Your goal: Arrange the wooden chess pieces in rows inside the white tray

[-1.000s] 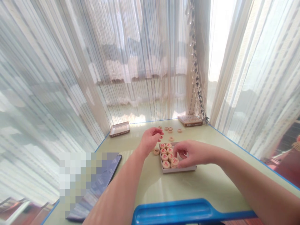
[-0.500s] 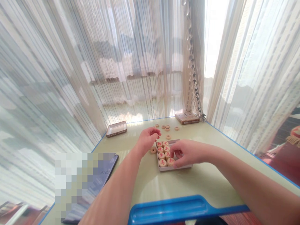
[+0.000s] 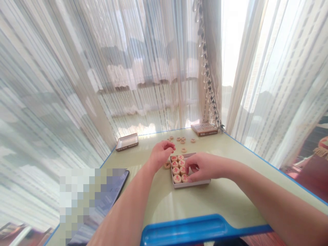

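Note:
A shallow white-edged box (image 3: 191, 185) holds round wooden Chinese chess pieces with red characters, in two columns along its left side. My right hand (image 3: 202, 166) reaches over the box's right part, fingers curled and thumb apart from them. Its fingertips touch the nearest red chess piece (image 3: 185, 178) of the second column; the rest of the box beneath is partly hidden. My left hand (image 3: 161, 153) hovers past the box's far left corner, fingers loosely bent, with nothing visible in them. A black-character chess piece (image 3: 167, 164) lies against the box's left side.
Several loose chess pieces (image 3: 182, 141) are scattered across the far part of the green table (image 3: 230, 201). An open box lid (image 3: 127, 142) lies at the far left, a closed flat box (image 3: 204, 129) at the far right. A tablet-like device (image 3: 112, 191) lies left; a blue tray edge (image 3: 184, 229) is nearest.
The nearest red piece in the second column has shifted slightly left, closer to its neighbour, with my right hand against it. My left hand has barely moved.

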The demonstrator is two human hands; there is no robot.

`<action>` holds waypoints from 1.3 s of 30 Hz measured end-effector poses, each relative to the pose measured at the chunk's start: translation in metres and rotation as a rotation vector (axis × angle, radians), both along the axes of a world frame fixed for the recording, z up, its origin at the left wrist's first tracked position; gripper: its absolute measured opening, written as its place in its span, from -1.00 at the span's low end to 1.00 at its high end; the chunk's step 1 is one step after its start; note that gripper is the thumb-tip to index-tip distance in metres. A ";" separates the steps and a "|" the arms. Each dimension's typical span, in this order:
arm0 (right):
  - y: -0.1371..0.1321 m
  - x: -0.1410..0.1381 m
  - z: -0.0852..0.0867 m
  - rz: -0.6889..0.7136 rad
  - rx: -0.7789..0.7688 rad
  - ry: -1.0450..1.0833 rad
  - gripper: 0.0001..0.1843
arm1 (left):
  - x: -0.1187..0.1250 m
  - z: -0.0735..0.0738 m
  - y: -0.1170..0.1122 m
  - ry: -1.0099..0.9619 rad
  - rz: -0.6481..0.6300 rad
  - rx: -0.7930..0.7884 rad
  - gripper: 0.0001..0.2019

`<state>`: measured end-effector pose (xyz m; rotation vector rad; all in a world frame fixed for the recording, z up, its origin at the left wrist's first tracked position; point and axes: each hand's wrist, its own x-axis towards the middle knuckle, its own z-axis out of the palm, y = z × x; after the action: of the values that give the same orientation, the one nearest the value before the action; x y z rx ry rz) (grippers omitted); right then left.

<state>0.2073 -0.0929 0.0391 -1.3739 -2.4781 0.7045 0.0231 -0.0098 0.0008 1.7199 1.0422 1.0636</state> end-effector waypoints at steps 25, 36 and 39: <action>0.006 0.003 -0.008 0.012 -0.117 0.084 -0.80 | -0.001 -0.001 0.001 0.033 -0.007 0.038 -0.83; 0.006 0.000 -0.005 0.063 -0.125 0.078 -0.78 | 0.003 0.001 0.000 0.039 -0.001 0.018 -0.83; 0.006 0.002 -0.006 0.070 -0.128 0.078 -0.78 | 0.002 0.000 0.001 0.044 0.001 0.025 -0.83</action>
<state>0.2090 -0.0870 0.0330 -1.2800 -2.4686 0.9286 0.0254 -0.0083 0.0008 1.7702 1.0612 1.0484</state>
